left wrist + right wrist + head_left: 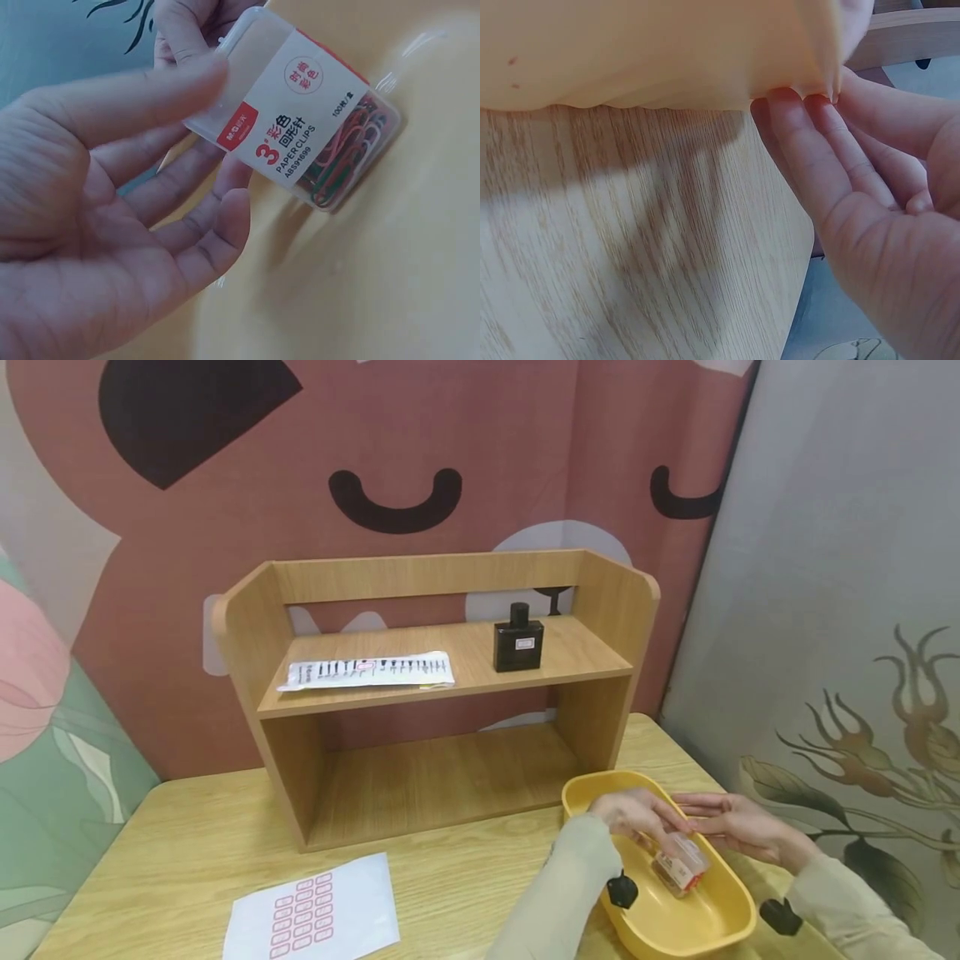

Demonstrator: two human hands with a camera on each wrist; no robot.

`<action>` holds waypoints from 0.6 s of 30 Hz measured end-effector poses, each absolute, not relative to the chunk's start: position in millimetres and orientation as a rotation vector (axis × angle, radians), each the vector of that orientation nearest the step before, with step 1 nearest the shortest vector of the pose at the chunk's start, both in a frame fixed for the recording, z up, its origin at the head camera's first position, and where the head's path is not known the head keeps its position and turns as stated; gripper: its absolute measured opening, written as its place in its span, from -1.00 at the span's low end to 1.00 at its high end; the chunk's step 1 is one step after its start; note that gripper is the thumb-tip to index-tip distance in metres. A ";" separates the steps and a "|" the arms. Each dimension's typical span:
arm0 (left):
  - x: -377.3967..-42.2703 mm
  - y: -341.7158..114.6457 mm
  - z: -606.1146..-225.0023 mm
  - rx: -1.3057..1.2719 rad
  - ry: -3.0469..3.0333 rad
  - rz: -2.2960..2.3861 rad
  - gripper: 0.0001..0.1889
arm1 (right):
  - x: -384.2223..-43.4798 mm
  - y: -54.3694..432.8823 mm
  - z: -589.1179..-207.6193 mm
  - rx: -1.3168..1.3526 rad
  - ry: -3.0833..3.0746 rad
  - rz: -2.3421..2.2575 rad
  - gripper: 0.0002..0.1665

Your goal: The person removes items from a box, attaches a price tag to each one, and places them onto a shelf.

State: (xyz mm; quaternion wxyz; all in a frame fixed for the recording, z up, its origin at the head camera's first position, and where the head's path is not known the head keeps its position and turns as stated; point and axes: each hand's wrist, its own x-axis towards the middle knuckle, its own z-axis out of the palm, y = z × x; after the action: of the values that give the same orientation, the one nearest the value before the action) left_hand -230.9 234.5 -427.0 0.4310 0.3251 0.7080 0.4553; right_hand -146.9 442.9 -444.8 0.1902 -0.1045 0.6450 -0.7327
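Note:
In the head view my left hand (637, 817) reaches into a yellow plastic basin (723, 935) and holds a small clear box of paper clips (681, 865). The left wrist view shows the box of paper clips (300, 120) tilted, with a white and red label and coloured clips at its lower end. The thumb of my left hand (112, 195) lies over the box, its other fingers below. My right hand (742, 829) is at the basin's right side. Up close, the fingers and thumb of my right hand (870, 180) pinch the edge of the yellow basin (645, 52).
A wooden two-tier shelf (450, 693) stands behind the basin. On its upper board are a flat white printed packet (367, 671) and a black bottle (518, 643). A paper sheet with red-framed labels (315, 910) lies on the wooden table (450, 893). Patterned walls rise behind and at right.

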 end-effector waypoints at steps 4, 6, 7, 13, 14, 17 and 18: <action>-229.4 233.5 -428.3 0.800 1.865 1.108 -0.72 | -149.2 442.0 -445.9 -0.275 1.821 -2.048 -0.50; -228.2 233.8 -428.9 0.790 1.922 1.093 -0.76 | -150.0 441.3 -446.4 -0.264 1.827 -2.045 -0.49; -227.7 233.9 -428.9 0.786 1.946 1.086 -0.78 | -150.2 440.5 -446.6 -0.262 1.836 -2.041 -0.49; -225.7 232.5 -427.0 0.802 2.002 1.030 -0.85 | -150.9 436.2 -446.1 -0.253 1.858 -2.027 -0.47; -225.5 231.9 -426.0 0.805 2.001 1.025 -0.85 | -151.4 436.1 -446.0 -0.253 1.857 -2.026 -0.48; -225.5 228.9 -423.4 0.822 1.967 1.040 -0.87 | -152.6 436.4 -446.4 -0.259 1.852 -2.022 -0.47; -226.0 227.8 -422.6 0.832 1.951 1.047 -0.88 | -153.0 436.6 -446.7 -0.265 1.843 -2.024 -0.48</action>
State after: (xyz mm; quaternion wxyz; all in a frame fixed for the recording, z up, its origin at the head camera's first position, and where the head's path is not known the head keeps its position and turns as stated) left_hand -226.0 227.8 -422.6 0.3783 0.3254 0.7635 0.4099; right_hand -153.0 436.6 -446.7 0.1944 -0.0945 0.6574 -0.7218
